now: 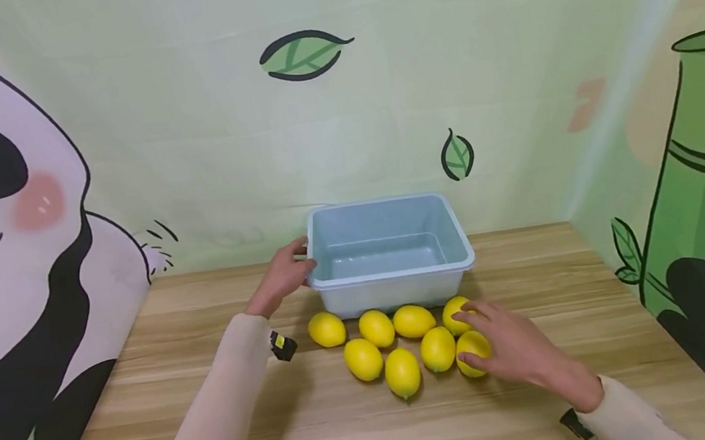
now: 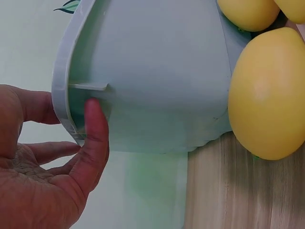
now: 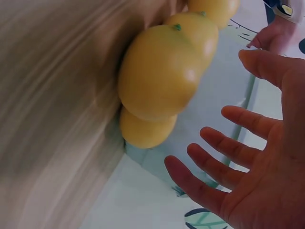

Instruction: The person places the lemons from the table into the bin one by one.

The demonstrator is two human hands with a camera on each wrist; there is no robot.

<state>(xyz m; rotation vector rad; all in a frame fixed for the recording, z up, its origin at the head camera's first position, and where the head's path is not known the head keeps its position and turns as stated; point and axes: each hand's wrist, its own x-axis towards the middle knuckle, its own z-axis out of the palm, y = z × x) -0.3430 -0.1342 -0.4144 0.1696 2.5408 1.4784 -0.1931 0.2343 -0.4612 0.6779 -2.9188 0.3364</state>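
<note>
Along the near side of the blue basin [image 1: 393,292], eight lemons [image 1: 403,373] sit loose on the table [image 1: 345,438]; the left hand [image 1: 282,275] grips the basin's rim. The right hand [image 1: 513,342] spreads wide at the rightmost pair, holding neither; a clumsy nudge could set neighbours rolling.

Left hand [image 2: 45,191] lower left, grips bin [image 2: 162,71] rim | lemon [image 2: 269,93] right | two lemons [image 2: 249,12] upper right | table [image 2: 238,191] lower right | leaf print [image 2: 70,6] upper left
</note>
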